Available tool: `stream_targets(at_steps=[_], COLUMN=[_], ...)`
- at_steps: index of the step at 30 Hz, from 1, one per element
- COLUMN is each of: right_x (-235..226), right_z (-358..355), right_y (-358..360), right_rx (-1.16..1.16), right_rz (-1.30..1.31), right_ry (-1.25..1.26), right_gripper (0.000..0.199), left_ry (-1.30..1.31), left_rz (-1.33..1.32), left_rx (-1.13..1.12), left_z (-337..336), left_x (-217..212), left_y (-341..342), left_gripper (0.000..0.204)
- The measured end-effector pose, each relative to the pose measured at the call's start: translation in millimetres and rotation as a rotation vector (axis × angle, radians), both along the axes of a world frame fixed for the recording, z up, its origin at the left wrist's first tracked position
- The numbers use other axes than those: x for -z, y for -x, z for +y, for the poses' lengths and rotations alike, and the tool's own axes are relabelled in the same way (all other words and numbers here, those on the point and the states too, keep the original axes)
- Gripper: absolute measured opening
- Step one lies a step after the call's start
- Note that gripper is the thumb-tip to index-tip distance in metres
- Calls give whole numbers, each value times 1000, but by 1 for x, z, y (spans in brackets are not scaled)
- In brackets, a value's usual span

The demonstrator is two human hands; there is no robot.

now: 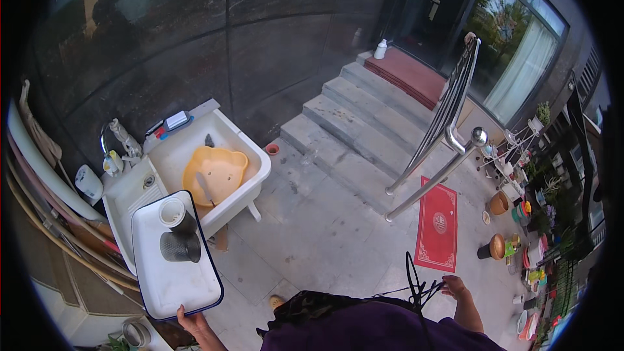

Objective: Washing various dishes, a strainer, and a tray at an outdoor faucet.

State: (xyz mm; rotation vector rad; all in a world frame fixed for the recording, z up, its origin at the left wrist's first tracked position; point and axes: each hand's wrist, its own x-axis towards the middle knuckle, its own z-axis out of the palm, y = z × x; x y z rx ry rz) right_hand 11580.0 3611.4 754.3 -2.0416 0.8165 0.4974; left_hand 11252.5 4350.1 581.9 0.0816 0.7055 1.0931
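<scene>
My left hand (190, 320) grips the near edge of a white rectangular tray (179, 289) with a dark blue rim. On the tray are a white round pot (172, 212), partly over a dark cup-like container (186, 224), and a dark textured pot (180, 247) lying on its side. The tray hangs tilted before a white sink (250, 179), hiding part of it. In the sink sits a yellow basin (224, 164) with a grey, blade-like object in it. Out to the right, my right hand (458, 288) has its fingers loosely apart, beside dangling black cords (419, 289).
Concrete steps (354, 127) with a metal handrail (435, 156) rise to a dark door. A red mat (437, 224) lies on the paving. Several flowerpots (499, 203) line the right side. Hoses and boards (62, 218) lean at the left, next to a faucet (104, 140).
</scene>
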Motion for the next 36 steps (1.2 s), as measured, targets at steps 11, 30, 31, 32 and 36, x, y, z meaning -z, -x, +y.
stream_targets(at_steps=[11, 30, 31, 32, 36], right_x=[-29, 42, 35, 28, -16], right_z=[21, -189, -206, -220, -271], right_y=[9, 186, 188, 190, 179], right_rx=[-107, 749, 811, 866, 790], right_rz=[-50, -407, -504, -598, -898], right_ry=[33, -166, -158, -148, -264], right_gripper=[34, 17, 19, 22, 31], left_ry=[130, -211, -265, -310, -312], left_rz=[3, 531, 444, 322, -201], left_rx=[-107, 1097, 1189, 1274, 1618], left_z=[81, -177, -218, -253, -353], left_x=[36, 14, -7, -32, -164], left_y=[-68, -291, -323, -351, -419], left_gripper=[50, 30, 33, 36, 40])
